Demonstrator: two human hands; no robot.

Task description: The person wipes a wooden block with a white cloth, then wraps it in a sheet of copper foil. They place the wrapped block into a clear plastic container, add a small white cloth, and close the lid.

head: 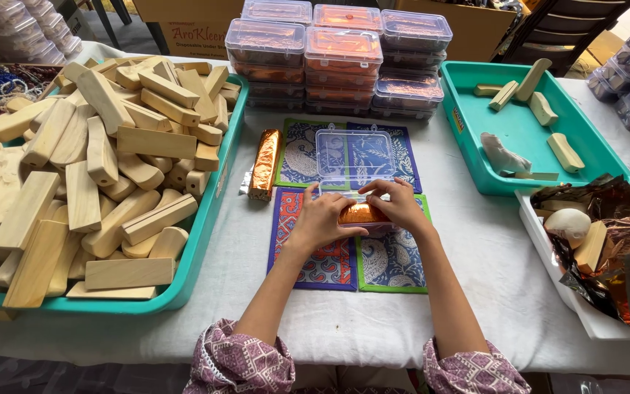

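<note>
My left hand (320, 217) and my right hand (397, 203) both rest on a copper-foil-wrapped block (361, 214) lying in the base of a small clear plastic box. The box's hinged lid (355, 158) stands open behind the hands. The box sits on blue, patterned printed mats (329, 263) in the middle of the white-covered table. A second foil-wrapped block (265, 165) lies to the left of the box, apart from both hands.
A teal tray (213, 211) heaped with several bare wooden blocks fills the left. Stacked closed clear boxes (341, 62) stand behind. Another teal tray (519, 138) holds a few blocks at right. A white bin (548, 255) with crumpled copper foil (621, 241) sits at the right edge.
</note>
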